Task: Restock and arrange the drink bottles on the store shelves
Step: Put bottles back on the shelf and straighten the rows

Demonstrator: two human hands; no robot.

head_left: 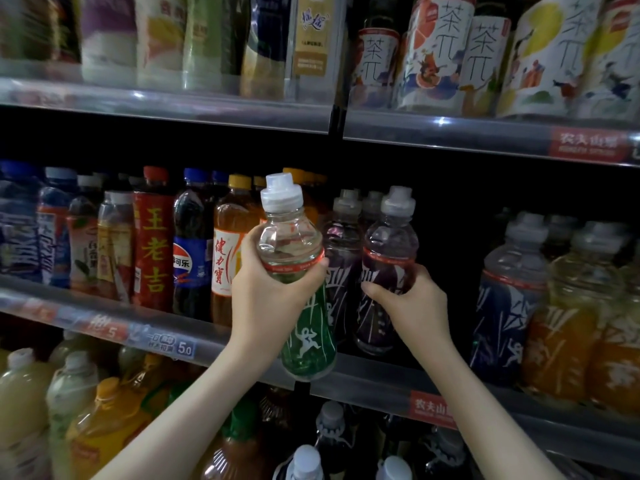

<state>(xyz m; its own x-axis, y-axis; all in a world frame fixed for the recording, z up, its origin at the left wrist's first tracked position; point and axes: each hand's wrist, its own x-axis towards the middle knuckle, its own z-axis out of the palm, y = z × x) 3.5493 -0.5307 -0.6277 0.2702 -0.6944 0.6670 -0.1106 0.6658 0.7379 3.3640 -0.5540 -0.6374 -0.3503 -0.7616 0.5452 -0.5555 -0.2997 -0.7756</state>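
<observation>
**Both hands on sports-drink bottles at the middle shelf**

Far left of the middle shelf [367, 379]: a row of blue-label bottles [20, 237], blurred. Next come a red bottle [152, 237] with yellow characters, a Pepsi bottle [192, 247] and an orange soda bottle [227, 251], all upright. A price strip [185, 348] on the shelf edge below them reads 5.0.

The left hand [266, 292] grips a green-label bottle [306, 327] with clear liquid and a white sports cap. Fingers and thumb are clamped round its upper body at the red band. The bottle is held up in front of the shelf edge, roughly upright, with its base over the front rail. I cannot tell whether it touches the rail.

Just right of it, a purple bottle [341, 254] stands on the shelf. The right hand [407, 299] holds the front purple bottle [389, 244] beside it. The thumb is on the near side and the fingers are curled round the far side. That bottle stands on the shelf.

Further right there is a dark gap, then a dark-blue-label bottle [505, 306] and orange bottles [568, 327].

Tea bottles [438, 53] stand on the upper shelf at right. Yellow juice bottles [20, 403] are on the lower shelf at left.
</observation>
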